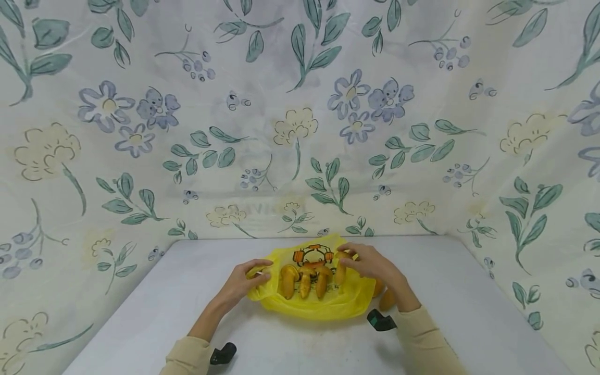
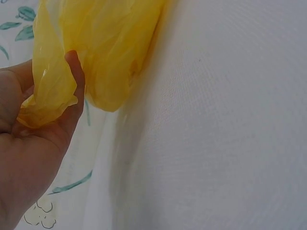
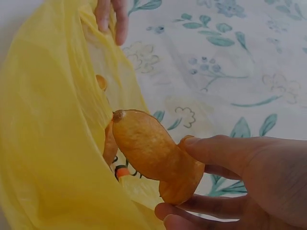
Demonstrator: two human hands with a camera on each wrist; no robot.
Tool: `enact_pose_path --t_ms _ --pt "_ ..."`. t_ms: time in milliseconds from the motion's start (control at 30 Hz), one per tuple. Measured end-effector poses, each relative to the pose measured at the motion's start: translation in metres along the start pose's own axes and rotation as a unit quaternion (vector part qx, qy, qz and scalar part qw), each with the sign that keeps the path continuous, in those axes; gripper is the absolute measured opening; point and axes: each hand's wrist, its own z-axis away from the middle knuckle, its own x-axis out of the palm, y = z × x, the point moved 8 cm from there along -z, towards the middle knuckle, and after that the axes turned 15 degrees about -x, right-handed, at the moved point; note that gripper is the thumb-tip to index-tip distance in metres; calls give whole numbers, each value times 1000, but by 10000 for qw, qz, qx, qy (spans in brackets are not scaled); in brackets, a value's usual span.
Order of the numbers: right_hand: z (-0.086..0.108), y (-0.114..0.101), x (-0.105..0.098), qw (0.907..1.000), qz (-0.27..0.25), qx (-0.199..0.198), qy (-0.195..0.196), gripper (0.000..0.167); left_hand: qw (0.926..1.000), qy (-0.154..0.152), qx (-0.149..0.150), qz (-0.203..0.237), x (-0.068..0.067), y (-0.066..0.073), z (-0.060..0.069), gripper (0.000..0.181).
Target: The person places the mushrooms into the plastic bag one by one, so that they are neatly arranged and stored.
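Note:
A yellow plastic bag [image 1: 323, 311] with a printed cartoon lies spread on the table, its mouth held apart. My left hand [image 1: 250, 276] grips the bag's left edge, and the crumpled plastic sits between thumb and fingers in the left wrist view. In the right hand [image 1: 370, 263] is a yellow-brown mushroom [image 3: 148, 148], pinched near its cap, its stem pointing toward the bag's opening. Three more mushrooms [image 1: 305, 284] stand side by side at the bag's middle and left, caps away from me. Their lower sides are hidden.
To the right of the bag, more yellow-brown mushrooms [image 1: 387, 300] lie on the white table [image 1: 187, 291], partly covered by the right forearm. A flower-patterned cloth [image 1: 300, 156] rises behind the table and along both sides. Black devices [image 1: 381, 320] sit by the wrists.

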Motion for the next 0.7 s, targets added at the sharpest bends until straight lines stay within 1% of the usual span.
enact_pose_path --t_ms 100,200,400,700 --pt "-1 -5 4 9999 73 -108 -50 38 10000 -5 -4 12 0 -3 -4 39" --pt "-3 -8 8 9995 206 -220 -115 38 10000 -27 -6 69 -1 -2 -3 39" --pt "-6 -11 15 9977 531 -385 -158 35 10000 -58 29 15 -1 0 1 40" --pt "-9 -11 25 9972 477 -537 -219 33 9999 -80 39 71 -1 2 4 40"
